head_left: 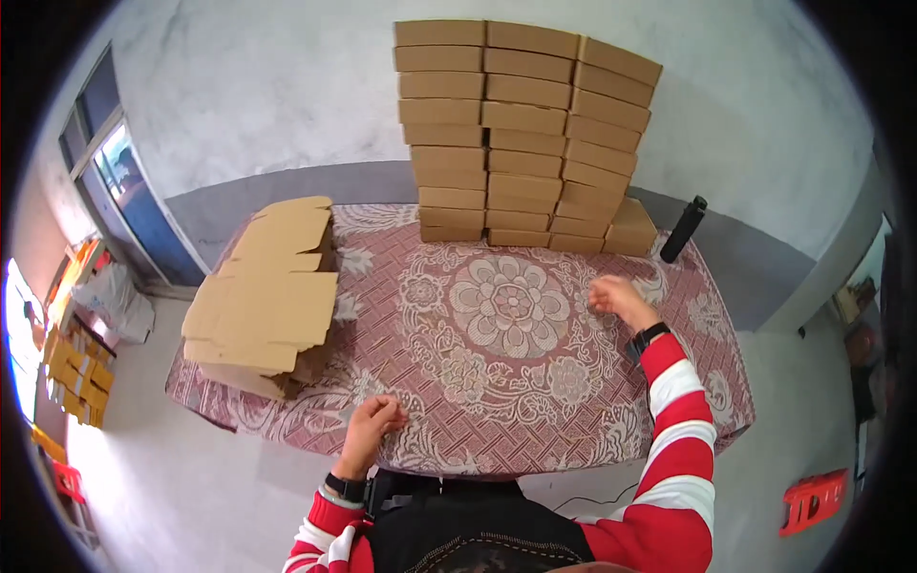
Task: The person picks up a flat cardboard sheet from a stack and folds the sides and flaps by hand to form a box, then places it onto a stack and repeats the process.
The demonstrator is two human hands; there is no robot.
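Left hand [374, 420]: rests on the patterned tablecloth [497, 372] at the near edge of the table, fingers curled under, gripping nothing visible. Right hand [619, 298]: raised just over the cloth right of centre, fingers loosely bent; nothing seen in it, though whether something small is pinched cannot be told. Black bands on both wrists; red-and-white striped sleeves.

Nearest work items: stack of flat, unfolded cardboard blanks [267, 301] at the left end of the table, well apart from the left hand, top sheets fanned and overhanging the left edge. Far side: wall of folded, closed cardboard boxes [523, 129], three columns wide, many rows high, against the far wall. One more closed box [631, 229] leans at the right foot of that wall. Box contents not visible.

Black cylindrical bottle [684, 229] stands tilted at the far right corner.

Open room: the middle of the cloth between the hands, the blanks and the box wall is bare. Cloth hangs over the near and right edges.
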